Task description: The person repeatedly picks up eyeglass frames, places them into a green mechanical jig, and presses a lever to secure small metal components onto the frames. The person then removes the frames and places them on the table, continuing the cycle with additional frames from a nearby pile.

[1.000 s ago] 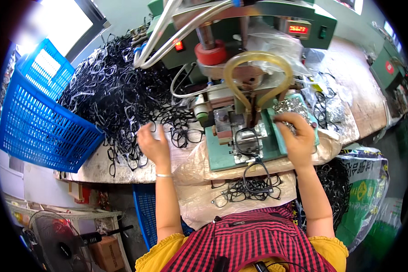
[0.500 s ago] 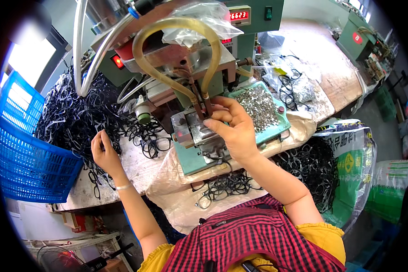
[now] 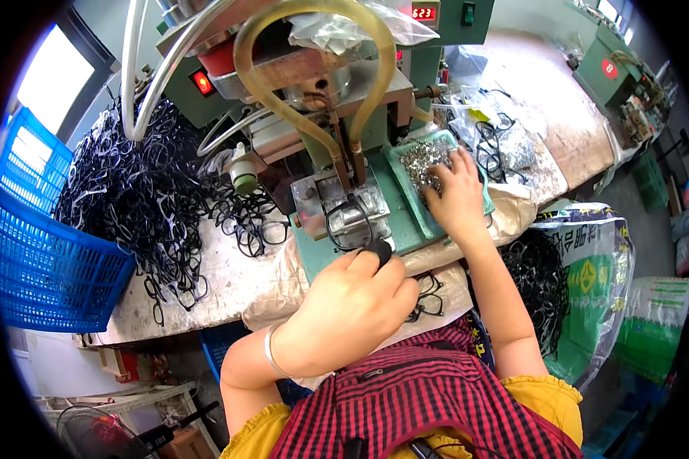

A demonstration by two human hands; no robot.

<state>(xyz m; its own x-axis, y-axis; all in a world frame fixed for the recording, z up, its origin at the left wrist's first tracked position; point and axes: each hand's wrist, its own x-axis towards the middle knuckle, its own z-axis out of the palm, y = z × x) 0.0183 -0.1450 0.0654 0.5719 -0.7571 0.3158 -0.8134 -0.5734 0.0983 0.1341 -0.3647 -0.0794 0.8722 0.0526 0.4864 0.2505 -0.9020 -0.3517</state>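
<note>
A black eyeglass frame [image 3: 328, 229] rests against the metal fixture [image 3: 367, 200] of the bench machine, under two upright brown electrode-like bars [image 3: 350, 164]. My left hand [image 3: 348, 306] is closed at the frame's near side, with something black at its fingertips; part of the frame is hidden behind the hand. Over on the right, my right hand [image 3: 459, 200] dips into a green tray [image 3: 429, 229] of small silvery metal parts [image 3: 425, 159]. Its fingers are curved and apart, touching the parts; nothing held shows.
A big heap of black eyeglass frames [image 3: 138, 191] lies at left beside blue plastic baskets [image 3: 50, 268]. Loose frames [image 3: 249, 229] lie near the machine. A sack of frames [image 3: 532, 275] stands at right. A yellowish hose [image 3: 241, 69] loops above the fixture.
My left hand has come from beside the heap to the fixture and closed on a frame. My right hand has left the fixture and moved right into the parts tray.
</note>
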